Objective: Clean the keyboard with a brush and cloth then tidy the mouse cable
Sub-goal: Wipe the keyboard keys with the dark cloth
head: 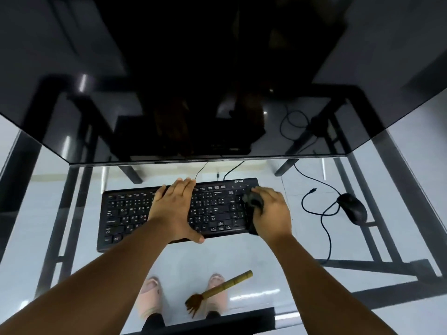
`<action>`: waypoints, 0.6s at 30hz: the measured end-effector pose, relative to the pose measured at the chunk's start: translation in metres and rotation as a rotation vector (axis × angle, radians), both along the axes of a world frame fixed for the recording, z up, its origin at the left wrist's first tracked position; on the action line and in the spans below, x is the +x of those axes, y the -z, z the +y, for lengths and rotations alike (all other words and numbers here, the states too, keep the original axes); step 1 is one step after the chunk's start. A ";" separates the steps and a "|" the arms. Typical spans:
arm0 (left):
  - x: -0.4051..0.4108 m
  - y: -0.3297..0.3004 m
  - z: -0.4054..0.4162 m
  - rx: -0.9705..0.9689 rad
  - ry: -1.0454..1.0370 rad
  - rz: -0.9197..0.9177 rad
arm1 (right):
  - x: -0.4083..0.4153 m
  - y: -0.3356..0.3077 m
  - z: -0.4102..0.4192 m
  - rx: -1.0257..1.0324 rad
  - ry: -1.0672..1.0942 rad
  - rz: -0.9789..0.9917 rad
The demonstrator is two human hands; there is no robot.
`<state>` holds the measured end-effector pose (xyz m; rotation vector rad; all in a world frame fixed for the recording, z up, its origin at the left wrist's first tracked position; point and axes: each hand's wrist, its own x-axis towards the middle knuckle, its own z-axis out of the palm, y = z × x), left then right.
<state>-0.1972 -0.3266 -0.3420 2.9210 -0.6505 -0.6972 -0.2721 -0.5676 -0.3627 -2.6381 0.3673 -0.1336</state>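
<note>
A black keyboard (pixel 135 213) lies on the glass desk (pixel 242 252) below the monitor. My left hand (pixel 174 209) rests flat on its middle, fingers spread, pressing it down. My right hand (pixel 271 211) is closed on a dark cloth (pixel 252 201) at the keyboard's right end. A brush (pixel 217 292) with a bamboo handle and brown bristles lies on the glass near the front edge, apart from both hands. The black mouse (pixel 353 210) sits to the right, and its cable (pixel 324 221) loops loosely across the glass beside it.
A large dark monitor (pixel 217 93) fills the upper view and overhangs the desk's back. Black desk frame bars (pixel 377 267) and the person's feet (pixel 150 296) show through the glass. More cables (pixel 292 126) trail behind the monitor.
</note>
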 end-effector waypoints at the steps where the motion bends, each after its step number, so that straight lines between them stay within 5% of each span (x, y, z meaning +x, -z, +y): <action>1: 0.000 -0.002 0.000 0.010 0.004 0.000 | 0.012 0.000 -0.001 0.002 -0.002 -0.006; 7: 0.001 -0.009 -0.005 0.035 -0.010 0.002 | 0.046 0.000 -0.010 0.043 -0.027 0.010; 18: -0.001 -0.014 -0.008 0.051 -0.025 0.017 | -0.068 0.012 -0.016 0.141 -0.069 -0.077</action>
